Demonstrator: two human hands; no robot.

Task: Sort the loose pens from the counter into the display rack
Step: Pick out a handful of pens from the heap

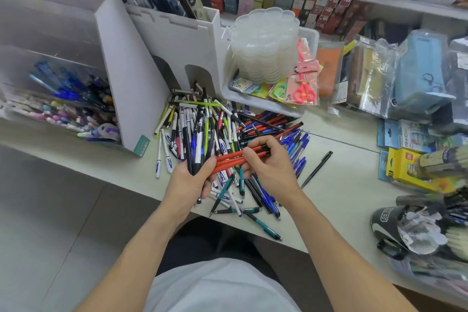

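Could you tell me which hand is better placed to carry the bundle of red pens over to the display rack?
The left. The left hand already grips the red pens and is nearer the display rack, which stands on the left. The right hand only pinches their far ends.

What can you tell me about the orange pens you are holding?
The bunch of slim orange plastic pens has dark tips at its right end. The pens lie side by side, nearly level, tilted up slightly to the right, above the heap of loose mixed pens on the pale counter. The left hand holds their left end, and the right hand pinches their right end.
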